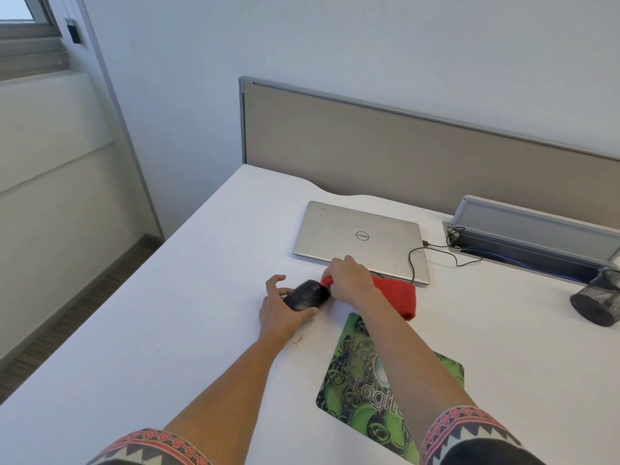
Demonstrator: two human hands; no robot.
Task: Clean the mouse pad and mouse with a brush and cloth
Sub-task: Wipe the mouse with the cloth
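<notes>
The step in hand is wiping the mouse [307, 293] with the cloth [397, 293]. The mouse sits on the white bench [201, 297], just beyond the far left corner of the green mouse pad [365, 407] and not on it. The left hand [283, 312] cups the mouse from its left side, thumb along the near edge and fingers curled over the far side, though I cannot tell whether those fingers actually touch it. The right hand [349, 280] grips a bunched end of the red cloth and presses it against the right end of the mouse; the rest of the cloth trails toward the closed laptop [359, 236].

The next move probably calls for a firm hold with the left hand while the cloth is drawn over the top and sides. No brush is in view (so the pad's brushing cannot be judged). A small brownish speck [298, 340] lies on the bench beside the pad.
</notes>
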